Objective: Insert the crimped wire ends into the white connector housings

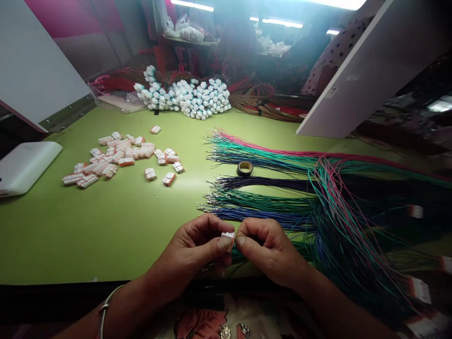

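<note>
Two hands, the left hand (192, 247) and the right hand (268, 249), close narrowly on one small white-and-orange connector housing (228, 240), pinching it between them at thumbs and fingertips, while green wires (238, 255) run in just beneath the right hand.

On my bench (88, 235), loose connectors (116, 157) lie left, wires (268, 200) lie right, tape (245, 168) sits between, and bundled connectors (183, 98) lie behind.
</note>
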A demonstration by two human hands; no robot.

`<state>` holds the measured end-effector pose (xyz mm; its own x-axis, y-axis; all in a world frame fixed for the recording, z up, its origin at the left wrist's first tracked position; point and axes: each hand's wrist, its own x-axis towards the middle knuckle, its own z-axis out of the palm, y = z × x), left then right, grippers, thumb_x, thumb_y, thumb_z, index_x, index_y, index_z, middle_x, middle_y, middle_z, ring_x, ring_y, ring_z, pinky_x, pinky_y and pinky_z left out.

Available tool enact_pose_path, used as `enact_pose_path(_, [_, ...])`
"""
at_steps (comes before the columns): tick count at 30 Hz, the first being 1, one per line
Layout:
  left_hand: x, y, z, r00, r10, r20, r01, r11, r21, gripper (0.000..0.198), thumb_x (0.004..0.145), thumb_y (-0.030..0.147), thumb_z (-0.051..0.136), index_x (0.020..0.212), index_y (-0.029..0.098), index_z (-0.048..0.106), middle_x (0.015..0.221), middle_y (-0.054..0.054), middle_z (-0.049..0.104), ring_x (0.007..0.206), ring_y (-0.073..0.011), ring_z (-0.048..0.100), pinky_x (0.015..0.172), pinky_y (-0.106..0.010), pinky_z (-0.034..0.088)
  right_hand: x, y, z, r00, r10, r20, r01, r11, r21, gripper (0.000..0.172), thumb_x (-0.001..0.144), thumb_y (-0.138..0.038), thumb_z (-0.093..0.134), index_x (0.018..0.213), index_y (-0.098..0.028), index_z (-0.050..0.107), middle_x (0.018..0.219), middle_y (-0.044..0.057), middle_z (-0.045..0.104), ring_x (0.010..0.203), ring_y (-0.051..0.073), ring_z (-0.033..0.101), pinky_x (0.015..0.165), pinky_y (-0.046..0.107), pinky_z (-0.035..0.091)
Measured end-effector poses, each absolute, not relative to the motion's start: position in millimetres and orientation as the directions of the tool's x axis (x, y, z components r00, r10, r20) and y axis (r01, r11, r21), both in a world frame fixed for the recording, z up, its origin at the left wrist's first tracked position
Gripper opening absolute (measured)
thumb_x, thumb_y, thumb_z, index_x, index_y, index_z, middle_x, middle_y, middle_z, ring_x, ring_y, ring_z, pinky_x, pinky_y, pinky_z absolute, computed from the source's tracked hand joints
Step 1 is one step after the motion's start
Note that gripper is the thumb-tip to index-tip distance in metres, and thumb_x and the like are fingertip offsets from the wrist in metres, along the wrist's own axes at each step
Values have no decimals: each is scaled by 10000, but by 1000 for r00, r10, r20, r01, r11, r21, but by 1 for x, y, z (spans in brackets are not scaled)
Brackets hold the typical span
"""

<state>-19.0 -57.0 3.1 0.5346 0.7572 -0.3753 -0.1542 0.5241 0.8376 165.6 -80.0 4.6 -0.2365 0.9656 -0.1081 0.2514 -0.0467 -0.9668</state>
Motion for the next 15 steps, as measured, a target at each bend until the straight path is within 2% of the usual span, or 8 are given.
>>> enact_pose_path(4, [-20,-57,0,533,764,-364,-145,506,850,153,811,277,736,891,183,645,653,-4,672,540,-99,592,509,-196,521,166,-81,4,-247,964,-101,243,-39,-969,221,869,-242,542,665,-160,543,633,-19,532,603,104,433,540,215,344])
enact_pose_path(9, [-22,-56,-2,521,784,-338,-209,501,840,137,817,264,725,881,187,631,683,7,655,598,-126,626,510,-213,539,171,-85,4,-258,965,34,297,113,-948,142,891,-192,521,754,-170,552,683,-25,534,624,104,445,573,221,351])
enact_pose_path(15, [-22,-58,-1,544,764,-348,-162,502,850,143,830,271,717,892,184,621,670,2,677,575,-107,614,527,-201,528,167,-86,0,-271,958,92,286,171,-943,183,907,-186,501,726,-173,523,666,-25,534,601,101,449,564,225,351])
